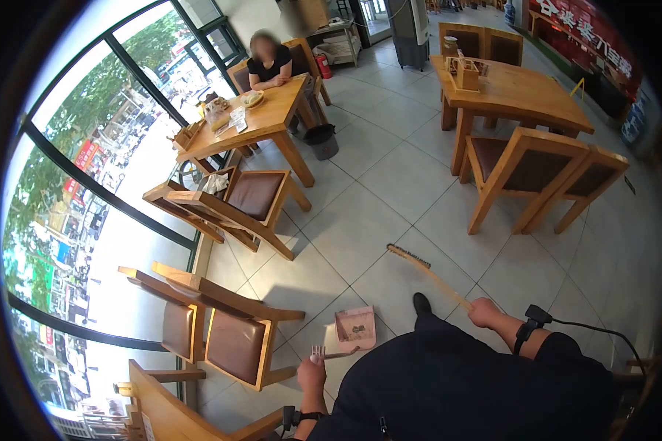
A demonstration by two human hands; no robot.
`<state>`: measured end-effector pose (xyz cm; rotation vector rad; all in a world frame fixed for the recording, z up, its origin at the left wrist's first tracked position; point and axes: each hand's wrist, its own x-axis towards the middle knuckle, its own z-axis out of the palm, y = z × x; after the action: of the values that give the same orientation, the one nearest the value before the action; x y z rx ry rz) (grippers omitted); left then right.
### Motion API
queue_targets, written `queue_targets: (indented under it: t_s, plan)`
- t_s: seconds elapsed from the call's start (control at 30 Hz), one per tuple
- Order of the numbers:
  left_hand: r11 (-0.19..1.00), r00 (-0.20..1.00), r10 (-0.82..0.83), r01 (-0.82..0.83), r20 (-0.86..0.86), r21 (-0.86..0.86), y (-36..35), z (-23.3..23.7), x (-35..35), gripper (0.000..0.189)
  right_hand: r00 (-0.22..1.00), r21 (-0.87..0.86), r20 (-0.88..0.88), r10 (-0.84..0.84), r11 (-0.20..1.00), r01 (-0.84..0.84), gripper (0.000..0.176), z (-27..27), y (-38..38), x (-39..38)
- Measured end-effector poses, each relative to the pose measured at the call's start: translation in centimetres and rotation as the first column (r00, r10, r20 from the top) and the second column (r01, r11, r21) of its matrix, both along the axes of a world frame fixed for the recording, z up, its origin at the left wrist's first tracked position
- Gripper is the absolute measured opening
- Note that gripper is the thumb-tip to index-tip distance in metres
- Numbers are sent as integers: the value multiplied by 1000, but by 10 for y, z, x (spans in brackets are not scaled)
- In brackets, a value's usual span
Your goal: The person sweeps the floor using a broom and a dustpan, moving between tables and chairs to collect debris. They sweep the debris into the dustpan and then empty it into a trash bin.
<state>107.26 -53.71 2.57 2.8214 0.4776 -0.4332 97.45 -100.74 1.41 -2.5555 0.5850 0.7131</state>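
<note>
My right hand (484, 312) is wrapped round the wooden handle of a long brush (438, 281). Its narrow bristled head points forward and left, over the floor tiles. On the lower left, my left hand (311, 373) is closed on the handle of a pink dustpan (368, 320). Some small debris (357, 331) shows in the pan. A small pale pronged piece (317, 351), like a fork's tines, sticks up at the top of my left fist. Between the two tools, my dark shoe (421, 303) shows on the floor.
Wooden chairs (237, 348) stand close on my left, beside a table corner (176, 408). Ahead left, a person (269, 62) sits at a table (278, 110) near a dark bin (321, 142). Another table (522, 92) with chairs (526, 165) stands right. Windows (88, 169) line the left.
</note>
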Motion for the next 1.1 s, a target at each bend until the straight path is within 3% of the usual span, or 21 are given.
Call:
queue_targets:
  t_s: [0.07,0.1,0.17,0.37,0.77,1.1]
  plan:
    - [1000,1000,13,-13,10,-24,11,-7,-22,37,985,51,13,-171,984,171,26,0,0,-9]
    - [998,999,35,-34,21,-53,16,-11,-33,37,985,56,15,-173,984,172,26,0,-1,-13]
    - [998,999,43,-41,27,-45,25,-20,-49,38,919,178,-58,-390,902,394,26,0,-1,-16]
    - [993,992,121,-121,-44,-5,24,-24,-79,38,840,207,-100,-533,815,542,26,0,-7,-16]
    - [983,978,186,-185,-91,20,30,-46,-81,39,869,163,-216,-445,861,481,29,14,-22,-12]
    - [980,974,190,-181,-122,84,20,-30,-71,40,926,156,-237,-293,929,334,34,13,-26,2]
